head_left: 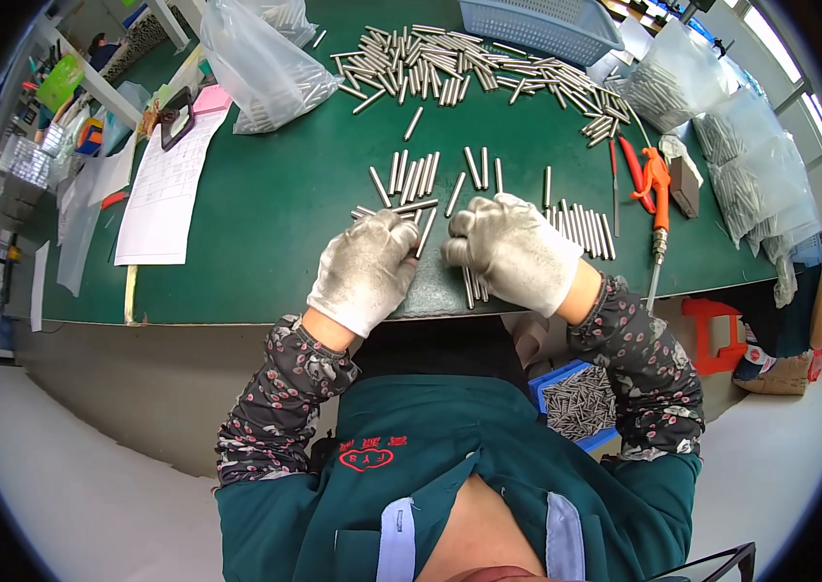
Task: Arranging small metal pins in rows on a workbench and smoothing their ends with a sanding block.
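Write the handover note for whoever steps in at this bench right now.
Left hand: gloved, closed on a few metal pins.
Right hand: gloved, fist on the mat over more pins.
Sorted: short rows ahead of the hands, another row right of the right hand.
Left: big loose pile at the far edge, bagged pins at right. Blue bin by the lap holds pins.

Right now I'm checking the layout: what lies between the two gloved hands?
In the head view, one slanted metal pin on green mat lies between left hand and right hand.

Gloved hands [445, 257] — on pins [425, 179] (steel)
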`<state>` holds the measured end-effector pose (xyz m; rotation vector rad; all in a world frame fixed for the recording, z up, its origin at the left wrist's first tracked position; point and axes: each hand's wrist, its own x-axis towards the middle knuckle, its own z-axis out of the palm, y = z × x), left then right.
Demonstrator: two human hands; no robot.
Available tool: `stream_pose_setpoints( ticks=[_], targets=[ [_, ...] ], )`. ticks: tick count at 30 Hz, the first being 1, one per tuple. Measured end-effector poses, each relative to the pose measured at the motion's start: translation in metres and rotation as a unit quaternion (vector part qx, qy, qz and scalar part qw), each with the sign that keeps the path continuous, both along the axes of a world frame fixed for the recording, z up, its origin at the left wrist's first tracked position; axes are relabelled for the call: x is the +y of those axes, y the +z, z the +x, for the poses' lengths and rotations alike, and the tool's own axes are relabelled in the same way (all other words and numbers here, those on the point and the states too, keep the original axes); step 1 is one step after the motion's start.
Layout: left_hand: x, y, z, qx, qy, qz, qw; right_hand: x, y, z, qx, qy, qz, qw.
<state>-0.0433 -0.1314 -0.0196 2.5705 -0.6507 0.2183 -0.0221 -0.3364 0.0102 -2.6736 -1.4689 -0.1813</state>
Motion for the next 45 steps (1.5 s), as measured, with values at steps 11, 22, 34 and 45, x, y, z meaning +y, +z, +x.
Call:
stream_pose_setpoints(
  ticks=[11,22,34,45],
  targets=[
    [-0.003,-0.012,-0.001,0.002,0.007,-0.015,1.000,0.028,-0.012,0.012,-0.105,0.022,-0.123,0.987],
    [0.022,-0.008,0.011,-0.046,0.039,-0.039,0.997,0.024,-0.012,-0.012,0.226,-0.275,0.265,0.896],
    [0.023,0.000,0.014,-0.027,0.052,0.049,0.997,0.036,-0.023,-0.018,0.004,-0.176,0.066,0.982],
    [0.001,0.000,0.000,0.068,0.061,0.015,0.996,0.016,-0.020,-0.004,0.072,-0.057,0.078,0.993]
  ],
)
